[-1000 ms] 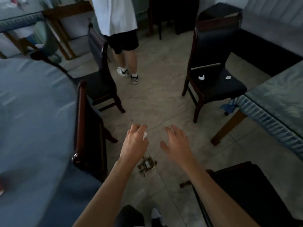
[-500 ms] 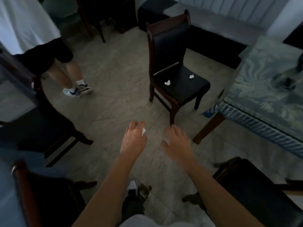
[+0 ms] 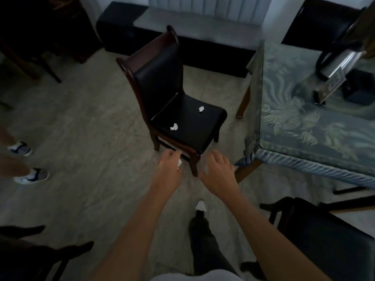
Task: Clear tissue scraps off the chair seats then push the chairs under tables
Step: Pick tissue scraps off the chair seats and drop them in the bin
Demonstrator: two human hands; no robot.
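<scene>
A dark wooden chair [image 3: 160,78] with a black seat stands ahead of me, pulled away from the table [image 3: 304,138]. Two white tissue scraps lie on its seat: one near the front left [image 3: 174,127], one further back [image 3: 201,108]. My left hand [image 3: 169,169] hovers just in front of the seat's near corner, fingers curled round a small white tissue scrap [image 3: 179,163]. My right hand [image 3: 218,171] is beside it with relaxed, spread fingers, holding nothing.
The table, with a patterned blue-green cloth, carries a metal object [image 3: 334,63] at right. Another black chair [image 3: 324,240] sits at lower right, a dark chair [image 3: 30,254] at lower left. A person's feet [image 3: 30,175] are at the left edge. A low bench [image 3: 192,29] runs along the wall.
I have walked toward the chair with the scraps, which now stands much closer and centred. Both hands keep their pose, the left still holding its scrap. The other person has shifted to the left edge.
</scene>
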